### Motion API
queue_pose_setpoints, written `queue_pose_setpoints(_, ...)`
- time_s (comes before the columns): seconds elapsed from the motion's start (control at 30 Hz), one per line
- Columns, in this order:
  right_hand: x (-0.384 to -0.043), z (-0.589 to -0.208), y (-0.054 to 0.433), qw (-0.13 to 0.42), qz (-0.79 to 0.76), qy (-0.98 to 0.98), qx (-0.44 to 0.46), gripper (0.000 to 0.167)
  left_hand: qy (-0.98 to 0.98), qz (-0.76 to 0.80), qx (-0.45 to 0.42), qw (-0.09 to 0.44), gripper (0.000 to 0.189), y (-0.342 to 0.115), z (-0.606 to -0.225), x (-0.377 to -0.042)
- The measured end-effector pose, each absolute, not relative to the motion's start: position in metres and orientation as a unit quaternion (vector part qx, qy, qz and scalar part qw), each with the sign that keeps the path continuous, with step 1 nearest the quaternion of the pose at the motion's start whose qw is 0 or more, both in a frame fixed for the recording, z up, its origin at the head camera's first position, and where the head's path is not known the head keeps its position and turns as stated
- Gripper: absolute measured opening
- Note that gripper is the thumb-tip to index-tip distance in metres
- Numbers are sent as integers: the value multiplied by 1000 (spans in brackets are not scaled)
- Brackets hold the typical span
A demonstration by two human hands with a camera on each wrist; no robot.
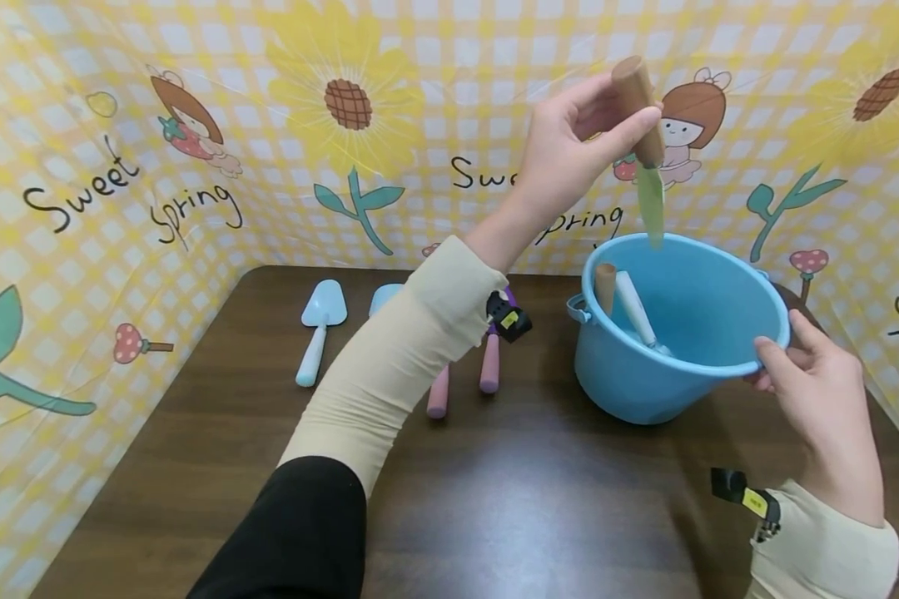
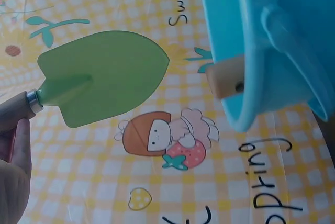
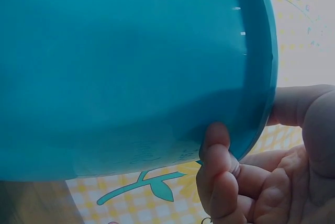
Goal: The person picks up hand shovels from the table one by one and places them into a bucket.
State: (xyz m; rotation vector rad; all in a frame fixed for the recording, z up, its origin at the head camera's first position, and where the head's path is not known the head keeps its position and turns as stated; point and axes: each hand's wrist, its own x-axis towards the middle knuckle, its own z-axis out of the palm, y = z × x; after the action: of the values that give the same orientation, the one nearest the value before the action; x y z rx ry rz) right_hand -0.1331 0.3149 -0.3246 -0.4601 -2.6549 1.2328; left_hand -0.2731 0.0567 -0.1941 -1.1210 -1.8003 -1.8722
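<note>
My left hand (image 1: 580, 133) grips the wooden handle of a green garden trowel (image 1: 651, 204), held blade down above the bucket's back rim. In the left wrist view the trowel's broad pointed blade (image 2: 110, 75) shows in full, with a metal collar at the handle. The blue bucket (image 1: 644, 383) stands on the table, slightly tilted. On its right side, my right hand (image 1: 820, 391) pinches the rim between thumb and fingers. Inside the bucket lean a wooden handle (image 1: 605, 287) and a white-handled tool (image 1: 637, 309); their lower ends are mostly hidden.
A light-blue small shovel (image 1: 322, 320) lies at the left of the dark wooden table (image 1: 539, 507). Beside it, partly under my left forearm, are another blue blade (image 1: 384, 295) and two pink handles (image 1: 489, 366). A yellow checked cloth (image 1: 434, 50) hangs behind.
</note>
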Motion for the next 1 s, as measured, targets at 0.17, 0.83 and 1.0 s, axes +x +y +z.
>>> queue_pose_setpoints(0.17, -134, -324, 313, 101, 411, -892, -159, 70, -631, -680, -360, 103, 36, 68, -192, -266)
queue_pose_setpoints(0.83, -134, -324, 312, 101, 415, -890, -161, 70, -769, -524, -361, -65, 38, 99, -244, -267)
queue_pose_setpoints(1.0, -134, -325, 312, 100, 418, -890, -155, 70, -782, -492, -373, -88, 36, 100, -254, -264)
